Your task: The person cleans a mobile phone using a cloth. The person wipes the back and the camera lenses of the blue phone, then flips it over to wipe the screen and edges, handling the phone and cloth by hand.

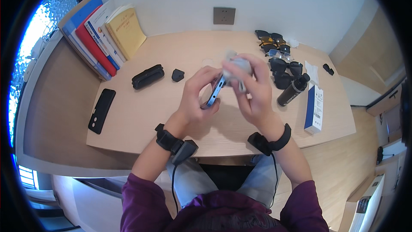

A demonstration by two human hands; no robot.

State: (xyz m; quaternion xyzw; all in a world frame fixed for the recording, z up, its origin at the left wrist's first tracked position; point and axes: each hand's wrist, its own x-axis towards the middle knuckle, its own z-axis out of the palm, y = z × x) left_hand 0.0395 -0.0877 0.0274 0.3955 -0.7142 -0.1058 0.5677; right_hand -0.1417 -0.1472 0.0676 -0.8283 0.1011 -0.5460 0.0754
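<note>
Left hand [195, 99] grips phone [214, 92] by its edges, slick and fragile glass; right hand [251, 86] clenches soft cloth [238, 66].

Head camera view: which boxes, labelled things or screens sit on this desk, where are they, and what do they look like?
Blue and white cardboard box: upright at the desk's right edge, tall, with small print.
Black spray bottle: just left of the box, cylindrical, lying tilted.
Row of books: far left corner, leaning; blue, red, white and yellow covers.
Blue-edged smartphone: held edge-on in the left hand; screen not visible.
</note>
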